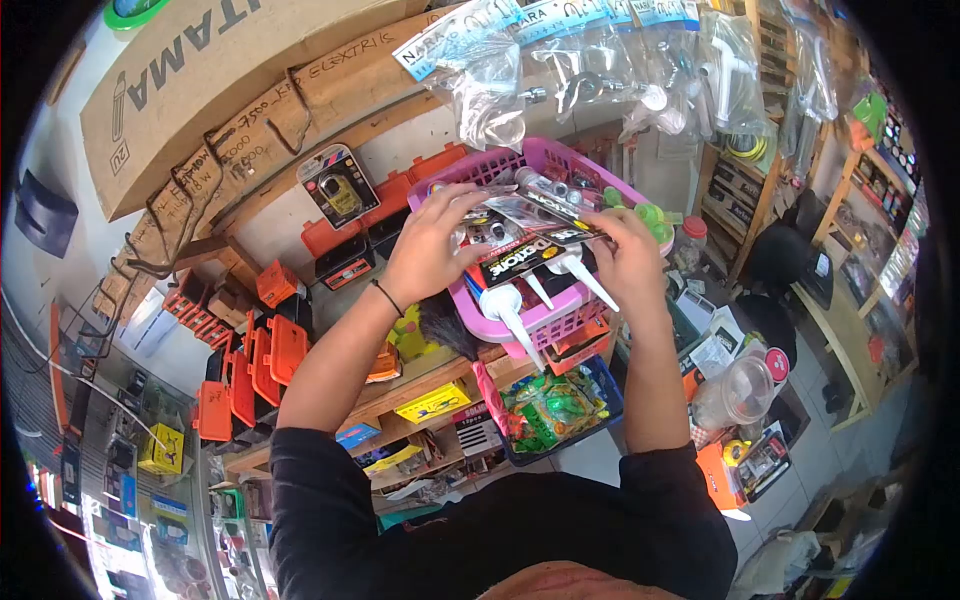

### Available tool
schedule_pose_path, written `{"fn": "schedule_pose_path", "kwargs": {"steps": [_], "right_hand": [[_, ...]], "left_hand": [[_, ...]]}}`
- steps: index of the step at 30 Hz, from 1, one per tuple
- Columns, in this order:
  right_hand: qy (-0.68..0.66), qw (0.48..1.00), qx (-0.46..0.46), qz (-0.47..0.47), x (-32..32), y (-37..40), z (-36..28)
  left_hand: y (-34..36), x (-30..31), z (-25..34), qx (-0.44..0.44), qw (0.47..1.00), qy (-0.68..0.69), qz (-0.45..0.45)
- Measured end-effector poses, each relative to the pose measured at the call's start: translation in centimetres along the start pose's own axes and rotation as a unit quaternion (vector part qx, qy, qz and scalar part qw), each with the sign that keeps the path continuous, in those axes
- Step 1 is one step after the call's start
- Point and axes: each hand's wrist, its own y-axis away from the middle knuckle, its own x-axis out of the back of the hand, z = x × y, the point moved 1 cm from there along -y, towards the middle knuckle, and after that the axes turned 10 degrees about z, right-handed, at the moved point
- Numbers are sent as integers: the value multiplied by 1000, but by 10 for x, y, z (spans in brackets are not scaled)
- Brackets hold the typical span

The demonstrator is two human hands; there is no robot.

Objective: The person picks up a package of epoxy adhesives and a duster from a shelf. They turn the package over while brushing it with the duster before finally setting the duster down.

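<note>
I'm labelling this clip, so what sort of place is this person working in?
Most likely a small hardware shop: the left hand and right hand hold carded glue packs over a pink basket, bagged fittings hang overhead, orange cases line the shelves.

We hold the black carded packs of white nozzle tubes (pixel 525 258) between our hands, our left hand (pixel 430 250) closed on their left edge and our right hand (pixel 630 262) on their right. The packs lie over the pink slatted plastic basket (pixel 545 325), which stands on the long wooden shelf board (pixel 345 412). A blue plastic crate (pixel 607 385) sits just below the basket. Clear plastic bags of fittings (pixel 490 95) hang above and behind the basket. A carded brass padlock (pixel 338 185) leans against the wall left of our left hand. Orange plastic cases (pixel 265 360) stand in rows below it, further left. A clear plastic jar (pixel 735 392) lies right of our right forearm.
</note>
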Motion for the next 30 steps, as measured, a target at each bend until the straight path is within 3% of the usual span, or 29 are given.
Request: {"fn": "schedule_pose_path", "kwargs": {"steps": [1, 4, 9, 12, 16, 18, 23, 25, 26, 27, 29, 30], "right_hand": [[7, 1000, 18, -6, -4, -2, 2], [4, 1000, 19, -15, -16, -8, 4], [22, 998, 28, -47, -20, -14, 3], [29, 997, 33, -69, -20, -16, 5], [41, 987, -6, -158, -10, -21, 1], [39, 981, -10, -188, -2, -20, -4], [62, 979, 9, -193, 3, -13, -14], [66, 989, -39, -124, 7, -12, -28], [92, 994, 6, -62, 8, -11, -37], [94, 993, 9, -64, 10, -9, -48], [44, 996, -49, 59, 13, 0, -69], [26, 991, 11, 131, 12, 9, -78]], "left_hand": [[8, -5, -12, 2, 1000, 0, 2], [20, -12, -32, 182, 983, 21, -16], [19, -29, -55, 181, 983, 6, 19], [10, -34, -58, 185, 980, -66, -37], [6, -36, -59, 142, 981, -132, -27], [8, -25, -52, 90, 975, -184, 90], [27, 14, -31, 72, 961, -192, 184], [36, 29, -21, 35, 941, -174, 288], [41, 37, -15, 42, 938, -150, 310], [45, 43, -12, 45, 937, -149, 313], [58, 54, -8, 23, 915, -126, 382], [65, 60, -6, 24, 914, -119, 386]]}}
